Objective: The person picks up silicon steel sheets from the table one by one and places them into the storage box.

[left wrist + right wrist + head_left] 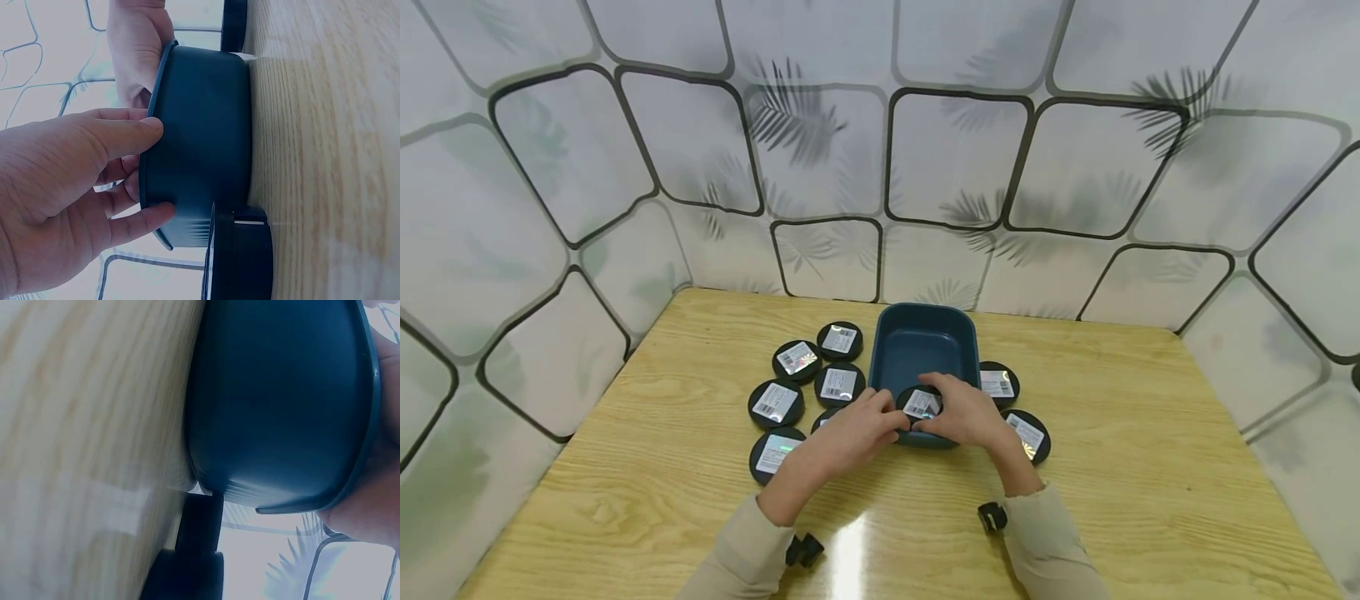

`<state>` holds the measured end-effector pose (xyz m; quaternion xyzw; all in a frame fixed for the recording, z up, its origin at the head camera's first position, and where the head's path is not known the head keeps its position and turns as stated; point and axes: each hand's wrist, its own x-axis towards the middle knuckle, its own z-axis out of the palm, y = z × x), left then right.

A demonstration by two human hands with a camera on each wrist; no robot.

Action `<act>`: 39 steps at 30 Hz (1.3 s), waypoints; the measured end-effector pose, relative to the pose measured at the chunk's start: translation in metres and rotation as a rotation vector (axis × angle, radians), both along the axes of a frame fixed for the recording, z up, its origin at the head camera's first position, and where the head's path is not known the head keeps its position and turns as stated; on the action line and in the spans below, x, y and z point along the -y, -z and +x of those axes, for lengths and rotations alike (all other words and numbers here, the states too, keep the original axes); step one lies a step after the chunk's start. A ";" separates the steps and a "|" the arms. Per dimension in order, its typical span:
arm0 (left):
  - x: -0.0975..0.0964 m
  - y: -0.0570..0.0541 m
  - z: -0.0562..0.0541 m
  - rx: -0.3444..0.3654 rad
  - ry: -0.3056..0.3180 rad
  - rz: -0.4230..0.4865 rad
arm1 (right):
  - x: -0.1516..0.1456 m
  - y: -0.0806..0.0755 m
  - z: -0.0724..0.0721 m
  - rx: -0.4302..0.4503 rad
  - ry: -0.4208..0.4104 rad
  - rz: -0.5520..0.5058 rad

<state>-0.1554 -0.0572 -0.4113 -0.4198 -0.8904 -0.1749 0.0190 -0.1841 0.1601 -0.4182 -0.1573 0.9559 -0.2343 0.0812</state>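
Note:
A dark blue rectangular bin (922,346) stands on the table. Inside its near end is a round black container (922,403) with a white barcode label. My right hand (964,410) curls its fingers and thumb around that container's right side; in the right wrist view, the bin wall (281,406) hides most of this hand. My left hand (857,429) is at the near left corner of the bin. Its thumb presses the outside of the rim in the left wrist view, where fingers of the left hand (75,181) reach over the edge.
Several similar labelled black containers (776,403) lie left of the bin, some partly behind my left forearm. Two more containers (1026,435) lie to its right. The wooden table (1150,467) meets a patterned curtain (955,158) at the back and sides.

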 end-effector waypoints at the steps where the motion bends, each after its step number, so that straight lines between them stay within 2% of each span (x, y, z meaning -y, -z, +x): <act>1: 0.000 0.000 0.000 0.000 0.000 0.000 | 0.000 0.000 0.000 0.001 -0.001 0.002; 9: 0.000 0.000 0.001 -0.007 0.002 0.000 | -0.001 0.000 -0.002 0.015 -0.022 0.017; 17: 0.000 0.001 0.000 0.002 -0.004 0.000 | 0.001 0.000 -0.004 -0.017 -0.059 0.042; 25: 0.000 0.000 0.001 -0.001 -0.012 -0.011 | 0.004 0.000 -0.004 -0.021 -0.068 0.027; 39: -0.001 0.000 0.001 -0.013 -0.002 -0.013 | 0.004 0.000 -0.006 0.001 -0.133 -0.033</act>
